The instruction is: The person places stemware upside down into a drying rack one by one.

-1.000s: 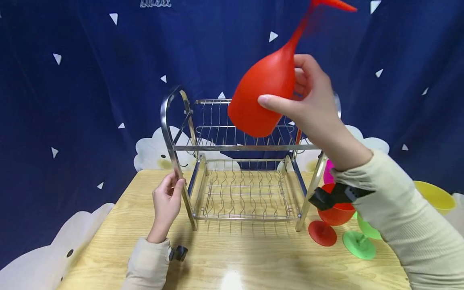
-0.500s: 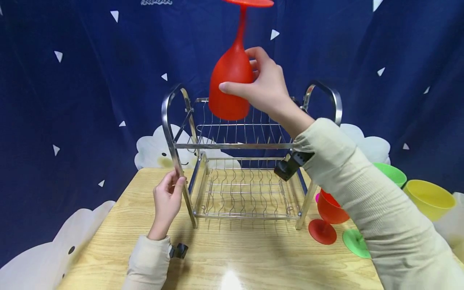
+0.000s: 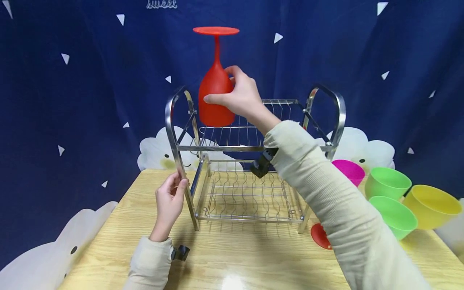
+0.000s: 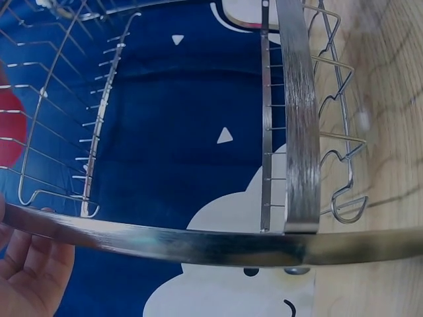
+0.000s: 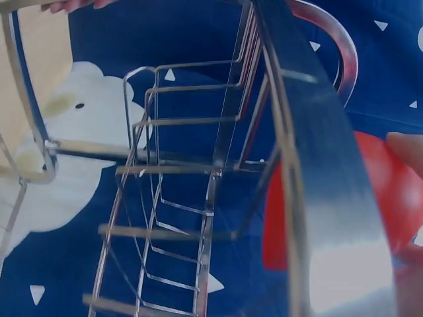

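Note:
My right hand (image 3: 243,96) holds a red plastic goblet (image 3: 216,78) by its bowl, upside down with the foot on top. The goblet is over the left part of the upper tier of a two-tier metal dish rack (image 3: 250,148). In the right wrist view the red bowl (image 5: 383,191) is partly hidden behind the rack's front bar. My left hand (image 3: 169,203) grips the rack's left front leg, thumb on the near side. The left wrist view shows those curled fingers (image 4: 39,261) at the metal bar, with a bit of red goblet (image 4: 10,129) beyond the wires.
On the wooden table (image 3: 119,241), right of the rack, stand a magenta cup (image 3: 349,171), two green cups (image 3: 388,183) and a yellow cup (image 3: 433,205). A red goblet's foot (image 3: 320,236) shows beside my right sleeve, the rest hidden. A dark blue curtain (image 3: 90,100) hangs behind.
My right hand has carried the red goblet leftward, and its tilt has straightened to upside-down vertical. Over the last half second it has also come lower. My left hand stays on the rack leg.

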`<state>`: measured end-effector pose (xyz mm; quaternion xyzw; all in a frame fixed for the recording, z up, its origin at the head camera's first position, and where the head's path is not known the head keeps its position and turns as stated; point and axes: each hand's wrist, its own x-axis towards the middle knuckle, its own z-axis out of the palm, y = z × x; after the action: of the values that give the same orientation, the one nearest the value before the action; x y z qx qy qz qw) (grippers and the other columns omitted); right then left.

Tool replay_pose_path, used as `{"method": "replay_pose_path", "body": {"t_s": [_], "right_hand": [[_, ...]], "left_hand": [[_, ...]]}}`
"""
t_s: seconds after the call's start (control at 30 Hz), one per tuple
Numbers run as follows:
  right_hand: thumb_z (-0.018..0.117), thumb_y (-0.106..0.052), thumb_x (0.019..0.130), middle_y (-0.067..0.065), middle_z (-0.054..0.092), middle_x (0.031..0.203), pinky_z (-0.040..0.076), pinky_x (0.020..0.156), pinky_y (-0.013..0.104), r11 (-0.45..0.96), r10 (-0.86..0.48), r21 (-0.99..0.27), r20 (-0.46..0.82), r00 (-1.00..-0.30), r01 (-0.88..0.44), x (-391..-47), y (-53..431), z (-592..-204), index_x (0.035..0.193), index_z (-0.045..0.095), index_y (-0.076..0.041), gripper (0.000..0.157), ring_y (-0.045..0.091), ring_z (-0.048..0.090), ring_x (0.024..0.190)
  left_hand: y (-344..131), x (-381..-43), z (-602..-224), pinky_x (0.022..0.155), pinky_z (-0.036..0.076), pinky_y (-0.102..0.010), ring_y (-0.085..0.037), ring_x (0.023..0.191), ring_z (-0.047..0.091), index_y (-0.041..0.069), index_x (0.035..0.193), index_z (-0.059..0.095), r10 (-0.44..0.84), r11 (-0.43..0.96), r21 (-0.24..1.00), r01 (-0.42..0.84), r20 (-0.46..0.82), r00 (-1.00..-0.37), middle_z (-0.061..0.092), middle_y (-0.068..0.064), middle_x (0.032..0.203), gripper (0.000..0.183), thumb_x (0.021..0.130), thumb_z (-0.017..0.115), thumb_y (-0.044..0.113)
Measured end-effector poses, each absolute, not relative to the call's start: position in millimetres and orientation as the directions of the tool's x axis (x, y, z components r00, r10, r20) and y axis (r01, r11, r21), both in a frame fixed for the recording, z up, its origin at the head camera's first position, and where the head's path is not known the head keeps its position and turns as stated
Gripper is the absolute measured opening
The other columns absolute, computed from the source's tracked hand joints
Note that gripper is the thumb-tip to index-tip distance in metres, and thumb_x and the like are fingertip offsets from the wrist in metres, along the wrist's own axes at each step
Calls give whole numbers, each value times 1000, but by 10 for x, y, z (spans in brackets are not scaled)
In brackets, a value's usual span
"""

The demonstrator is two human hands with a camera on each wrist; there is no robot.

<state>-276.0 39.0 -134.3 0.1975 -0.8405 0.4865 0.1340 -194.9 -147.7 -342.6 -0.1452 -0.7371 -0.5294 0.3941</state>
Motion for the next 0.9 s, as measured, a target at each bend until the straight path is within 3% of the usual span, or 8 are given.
{"method": "replay_pose_path", "body": {"t_s": [0.37, 0.9], "right_hand": [[77, -26, 69, 5, 56, 106, 51, 71, 28, 597, -291, -675, 321, -901, -434, -2805, 196, -1415, 119, 42, -10, 63, 17, 54, 91], [79, -26, 68, 5, 55, 102, 49, 68, 26, 611, -331, -662, 285, -899, -435, -2780, 145, -1572, 115, 43, -9, 62, 17, 53, 88]], "left_hand": [[-1576, -2088, -3604, 57, 45, -9, 3, 67, 55, -12, 92, 60, -221, 380, 667, 641, 738, -637, 63, -23, 75, 10, 84, 58, -7], [-1544, -2051, -3543, 57, 44, -8, 2, 67, 55, -17, 92, 58, -218, 360, 658, 662, 749, -626, 62, -26, 74, 11, 82, 57, -13]]}}
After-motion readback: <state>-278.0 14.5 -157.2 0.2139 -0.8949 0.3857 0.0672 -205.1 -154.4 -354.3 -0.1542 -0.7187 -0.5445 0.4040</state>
